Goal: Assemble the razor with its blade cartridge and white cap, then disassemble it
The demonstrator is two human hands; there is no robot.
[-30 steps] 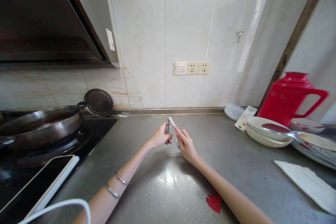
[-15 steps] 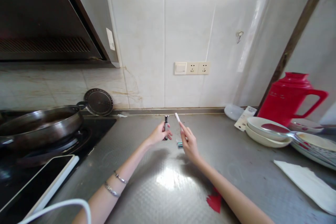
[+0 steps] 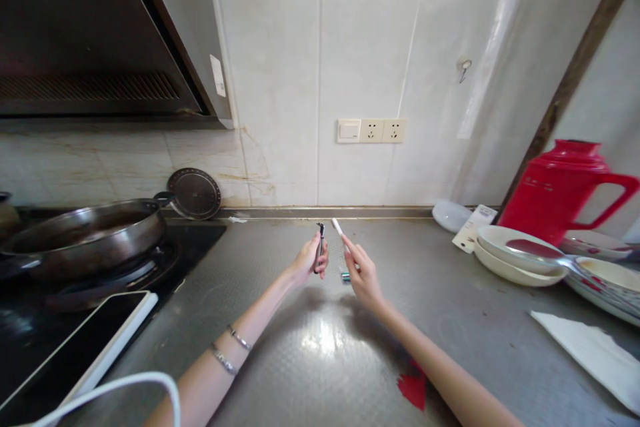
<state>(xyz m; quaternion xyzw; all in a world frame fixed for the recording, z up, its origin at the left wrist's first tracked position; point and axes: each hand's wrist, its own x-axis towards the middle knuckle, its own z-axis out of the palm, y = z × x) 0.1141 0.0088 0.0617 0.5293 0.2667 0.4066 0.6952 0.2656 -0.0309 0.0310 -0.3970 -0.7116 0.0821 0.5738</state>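
Left fingers (image 3: 325, 258) gripping dark tool (image 3: 321, 231), right fingers (image 3: 353, 254) pinching white stick (image 3: 337, 225), red flask (image 3: 555, 203), its lettering (image 3: 540, 185) seemingly illegible

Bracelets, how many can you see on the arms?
2. One silver bracelet is nearer the left hand; the other silver bracelet sits just farther up the same forearm. Any past the picture's edge can't be seen.

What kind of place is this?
Most likely a home kitchen: a dark slatted range hood hangs above a round steel pan on a black glass cooktop, and white ceramic bowls sit on the right of the grey metal counter.
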